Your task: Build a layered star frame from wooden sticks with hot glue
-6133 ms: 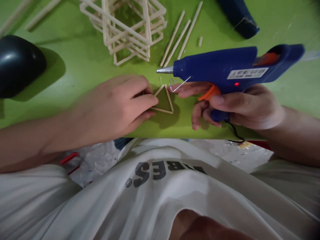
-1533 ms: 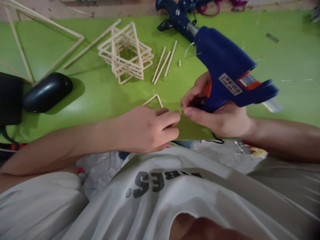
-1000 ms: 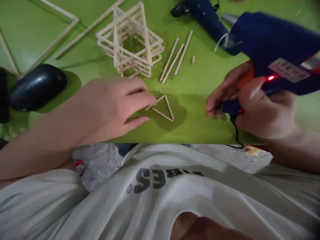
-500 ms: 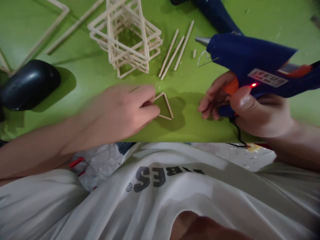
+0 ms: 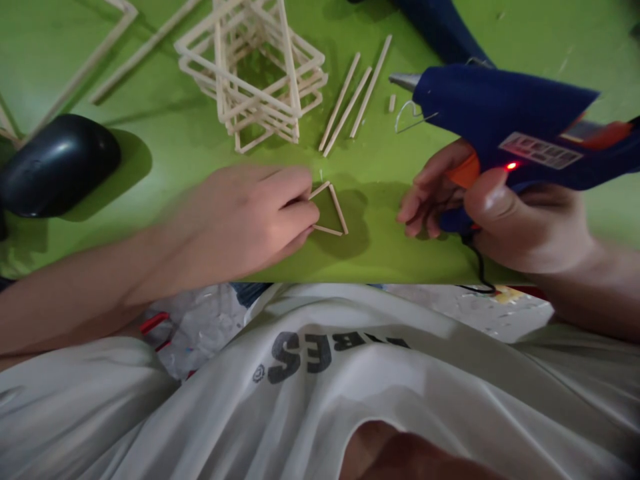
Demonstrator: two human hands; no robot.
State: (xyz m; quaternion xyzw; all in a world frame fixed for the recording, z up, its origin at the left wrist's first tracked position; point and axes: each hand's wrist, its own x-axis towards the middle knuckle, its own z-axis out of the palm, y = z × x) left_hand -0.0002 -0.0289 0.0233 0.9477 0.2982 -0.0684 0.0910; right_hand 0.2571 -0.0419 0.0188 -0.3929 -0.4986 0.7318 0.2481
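Note:
My left hand (image 5: 255,217) is closed on the left part of a small triangle of thin wooden sticks (image 5: 339,210), low over the green table. Its fingers hide the corner they pinch. My right hand (image 5: 520,217) is wrapped round the handle of a blue glue gun (image 5: 505,110), by its orange trigger (image 5: 464,173). A red light glows on the gun's side, and its metal nozzle (image 5: 404,81) points left, apart from the sticks. A bent wire stand hangs under the nozzle.
Beyond the left hand stands a stack of wooden stick frames (image 5: 260,87). Several loose sticks (image 5: 347,110) lie right of it. A black computer mouse (image 5: 60,167) and longer sticks (image 5: 145,50) are at left. A dark blue object (image 5: 440,30) lies behind the gun.
Both hands hold nearly the same places. The left fingers have shifted very slightly on the stick triangle; the glue gun stays in the right hand, its nozzle still away from the sticks.

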